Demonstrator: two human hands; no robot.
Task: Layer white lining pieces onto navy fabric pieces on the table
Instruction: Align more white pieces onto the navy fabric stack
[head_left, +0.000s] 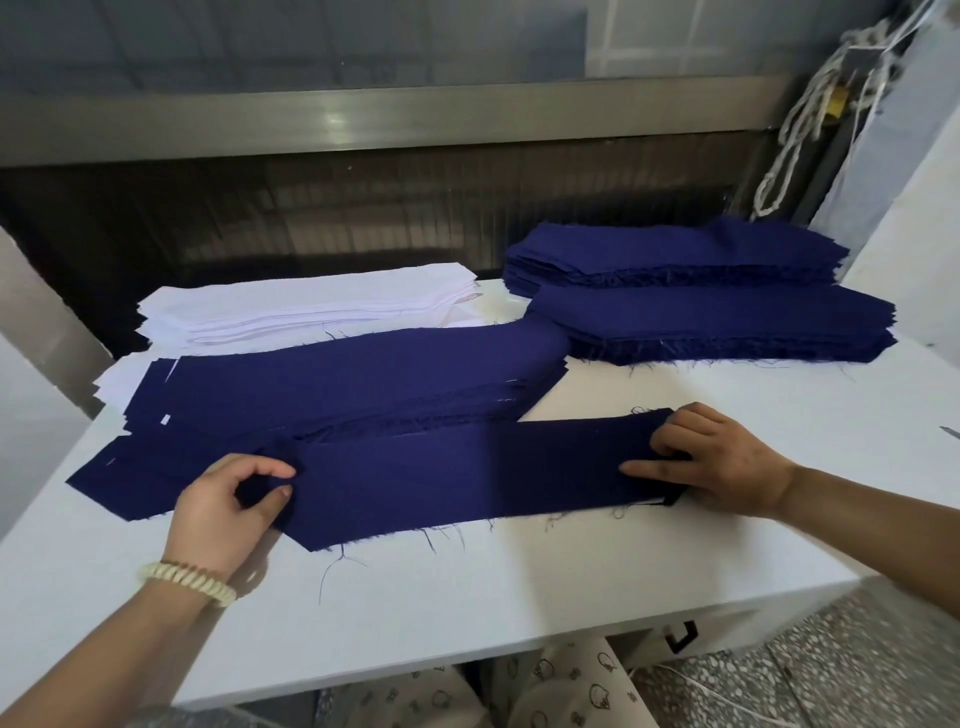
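A long navy fabric piece (457, 475) lies flat near the front of the white table (467, 597). My left hand (223, 512) pinches its left end between thumb and fingers. At the right end, my right hand (711, 457) grips the edge with curled fingers. Behind it sits a spread pile of navy pieces (353, 379), with white lining edges showing at its left side. A stack of white lining pieces (306, 306) lies at the back left.
Two thick stacks of navy pieces (701, 306) sit at the back right. A dark machine opening and metal bar (363, 124) run behind the table. White cords (810, 109) hang at the upper right. Speckled floor shows below the table's front edge.
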